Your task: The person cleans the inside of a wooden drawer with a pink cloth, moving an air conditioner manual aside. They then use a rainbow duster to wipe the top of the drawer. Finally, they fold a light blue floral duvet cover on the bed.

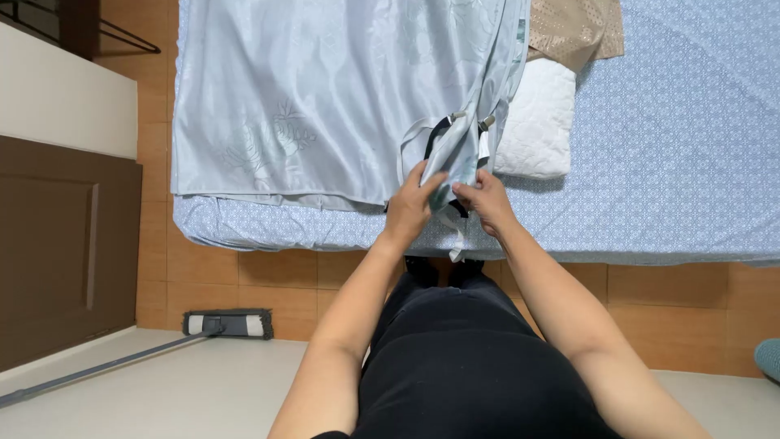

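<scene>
Bedroom seen from above by a head-worn camera: a bed with a blue patterned mattress cover fills the top of the view, standing on an orange-brown platform above a pale floor. Every place below is given relative to this bed.

Spread over the bed's left half lies a large pale green satin sheet, smooth and faintly leaf-patterned. At its right edge, near the bed's near side, one corner of the sheet is gathered into a narrow bunch whose long axis runs from the bed's middle toward the person, with dark elastic straps and metal clips hanging from it. A white quilted pad lies just right of that bunch, a beige cloth beyond it.

Both hands meet at the bed's near edge, equally close. The left hand pinches the bunched corner, fingers closed on fabric. The right hand grips it from the other side, fingers curled.

A flat mop rests on the floor left of the bed.
</scene>
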